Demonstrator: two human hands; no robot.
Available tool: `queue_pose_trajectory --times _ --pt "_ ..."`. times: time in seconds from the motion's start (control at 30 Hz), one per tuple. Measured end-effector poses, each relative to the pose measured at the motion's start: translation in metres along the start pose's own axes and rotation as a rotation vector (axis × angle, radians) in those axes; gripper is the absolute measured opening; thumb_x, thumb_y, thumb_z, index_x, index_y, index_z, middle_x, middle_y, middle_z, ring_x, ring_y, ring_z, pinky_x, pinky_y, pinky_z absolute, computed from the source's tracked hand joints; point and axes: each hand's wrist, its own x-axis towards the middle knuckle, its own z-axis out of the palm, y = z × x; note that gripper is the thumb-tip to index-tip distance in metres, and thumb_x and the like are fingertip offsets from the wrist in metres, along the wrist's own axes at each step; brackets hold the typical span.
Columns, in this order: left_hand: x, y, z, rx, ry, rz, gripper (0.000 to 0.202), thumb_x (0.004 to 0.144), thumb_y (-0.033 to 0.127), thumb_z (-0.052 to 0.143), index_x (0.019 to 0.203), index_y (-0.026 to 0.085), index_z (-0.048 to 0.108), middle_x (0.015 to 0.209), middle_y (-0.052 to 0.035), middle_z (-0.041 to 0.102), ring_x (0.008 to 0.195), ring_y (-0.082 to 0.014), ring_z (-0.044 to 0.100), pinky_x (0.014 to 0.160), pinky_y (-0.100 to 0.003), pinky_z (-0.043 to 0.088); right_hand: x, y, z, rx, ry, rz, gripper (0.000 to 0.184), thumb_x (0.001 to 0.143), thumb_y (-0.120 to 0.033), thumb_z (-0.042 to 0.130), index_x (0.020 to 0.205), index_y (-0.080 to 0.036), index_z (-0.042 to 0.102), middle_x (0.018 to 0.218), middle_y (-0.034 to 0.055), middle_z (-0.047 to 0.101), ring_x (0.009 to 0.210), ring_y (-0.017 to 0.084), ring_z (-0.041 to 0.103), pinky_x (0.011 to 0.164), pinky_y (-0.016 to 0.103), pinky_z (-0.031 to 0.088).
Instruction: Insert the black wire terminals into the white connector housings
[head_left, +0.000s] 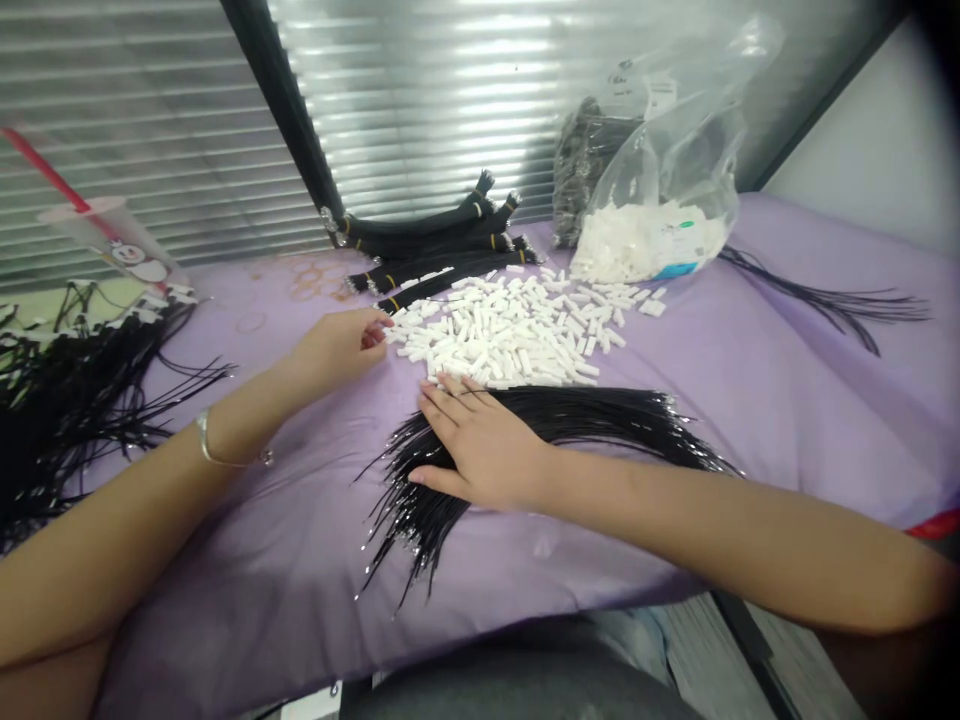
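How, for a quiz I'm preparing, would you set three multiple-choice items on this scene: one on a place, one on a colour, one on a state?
1. Where is the right hand?
A. On a fanned bundle of thin black wires
B. Inside a bag
C. On a cup

2. What colour is the soft cloth under the wires?
A. Green
B. Orange
C. Lilac

3. What state is the clear plastic bag in?
A. Empty
B. Holding small white oblong pieces
C. Flattened

1 A: fingers lie across the wires.
2 C: lilac spreads around them.
3 B: pieces fill its lower part.
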Motion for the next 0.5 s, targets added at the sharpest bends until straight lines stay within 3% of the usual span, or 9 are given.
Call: queue_pose_trajectory --times 0.13,0.23,0.37,0.5 --pt "-0.020 0.019 0.000 -0.559 -0.125 -0.060 0.026 0.075 0.022 0.055 0.100 0.018 0.061 0.076 -0.0012 0.060 0.065 -0.0125 0.057 0.068 -0.027 0.046 0.000 -0.001 0.000 -0.016 0.001 0.008 0.083 0.087 -0.064 0.025 0.138 0.002 0.033 0.145 0.0205 0.028 0.137 0.034 0.016 0.114 0.043 0.011" --pt "-0.043 0.030 0.009 -0.847 -0.171 -0.173 0.020 0.072 0.018 0.062 0.093 0.018 0.063 0.073 0.0008 0.060 0.063 -0.0095 0.055 0.065 -0.022 0.046 0.001 0.000 0.000 -0.025 0.004 0.000 0.083 0.087 -0.064 0.025 0.138 0.001 0.033 0.145 0.0204 0.028 0.137 0.034 0.016 0.114 0.043 0.011" --pt "-0.071 0.032 0.023 -1.143 0.041 -0.227 0.021 0.072 0.020 0.067 0.093 0.018 0.064 0.077 0.0004 0.061 0.069 -0.0096 0.056 0.066 -0.021 0.047 0.000 0.000 0.000 -0.032 -0.003 -0.005 0.083 0.087 -0.064 0.023 0.139 0.001 0.033 0.145 0.0199 0.027 0.137 0.034 0.016 0.113 0.044 0.012" --pt "-0.083 0.028 0.031 -1.223 0.089 -0.270 0.027 0.073 0.022 0.070 0.099 0.019 0.064 0.078 0.0008 0.062 0.067 -0.0081 0.056 0.066 -0.020 0.046 -0.001 -0.001 -0.001 -0.046 -0.010 -0.005 0.083 0.087 -0.064 0.022 0.138 0.000 0.033 0.146 0.0194 0.027 0.137 0.033 0.016 0.114 0.044 0.013"
